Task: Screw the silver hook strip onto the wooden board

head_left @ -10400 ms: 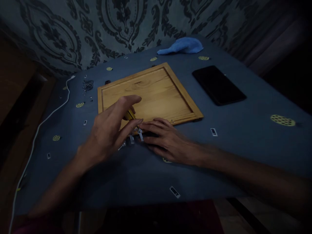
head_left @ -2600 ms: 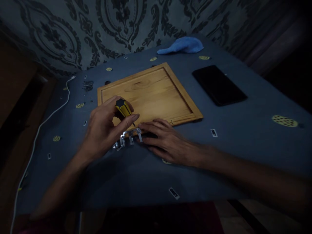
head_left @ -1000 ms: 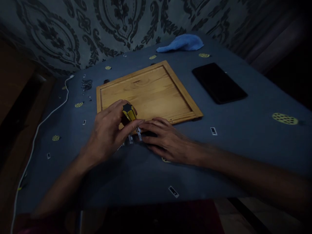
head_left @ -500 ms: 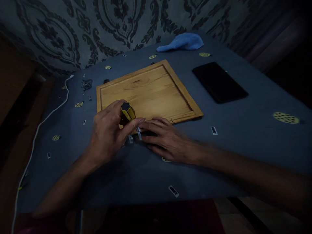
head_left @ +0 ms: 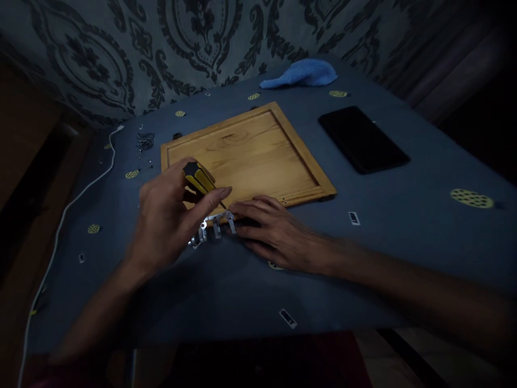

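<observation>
My left hand [head_left: 167,210] is closed around the black-and-yellow handle of a screwdriver [head_left: 197,178]. The driver leans, its thin shaft slanting down to the right, with the tip close to a silver metal bracket [head_left: 218,218] with several short prongs. That bracket lies along the near edge of a framed wooden panel [head_left: 242,156], which rests flat on the table. My right hand [head_left: 278,231] lies over the same edge with fingers stretched and apart, fingertips beside the bracket's right end. Its palm side is hidden.
Small metal hooks [head_left: 144,141] and loose screws [head_left: 149,161] lie left of the panel. A white cable [head_left: 76,199] runs down the table's left side. To the right sits a black tablet [head_left: 363,139]; a blue cloth [head_left: 301,74] lies at the back by the patterned curtain [head_left: 202,43].
My left hand has shifted left and tilted the screwdriver over, so its shaft and more of the metal bracket show. My right hand stays in place.
</observation>
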